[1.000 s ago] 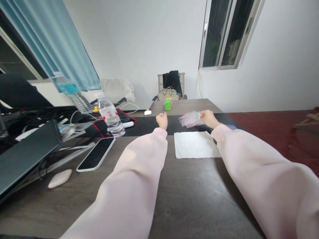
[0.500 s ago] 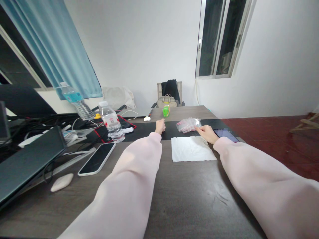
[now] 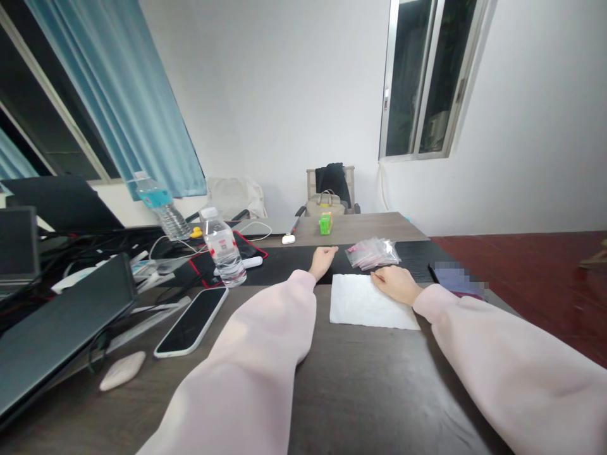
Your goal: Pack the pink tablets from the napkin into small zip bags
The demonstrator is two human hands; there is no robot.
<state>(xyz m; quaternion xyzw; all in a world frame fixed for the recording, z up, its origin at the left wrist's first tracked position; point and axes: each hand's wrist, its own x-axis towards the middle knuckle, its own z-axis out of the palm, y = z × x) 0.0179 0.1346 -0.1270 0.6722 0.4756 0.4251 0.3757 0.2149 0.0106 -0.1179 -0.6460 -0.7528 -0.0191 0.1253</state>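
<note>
My left hand point(image 3: 323, 262), in a pale pink sleeve, is closed over the black strip of the table, left of a pile of clear zip bags with red edges point(image 3: 373, 253). Whatever its fingers may hold is hidden. My right hand point(image 3: 396, 283) is over the upper right part of a white sheet of paper or cloth point(image 3: 363, 309), its fingers curled together. I cannot make out anything between them. The bags lie just beyond it, apart from the fingertips. Farther back is a small bright green object point(image 3: 325, 224).
On the left are a phone point(image 3: 192, 322), a white mouse point(image 3: 122, 370), a dark laptop point(image 3: 66, 335), cables and two water bottles point(image 3: 224, 249) point(image 3: 162, 207). A dark tablet-like device point(image 3: 458, 279), partly blurred, lies right of my right hand. A chair point(image 3: 331, 189) with a bag stands behind the table.
My right hand has come back from the edge of the bags onto the white sheet. My left hand has shifted slightly right towards the bags and turned. The view has tilted up a little.
</note>
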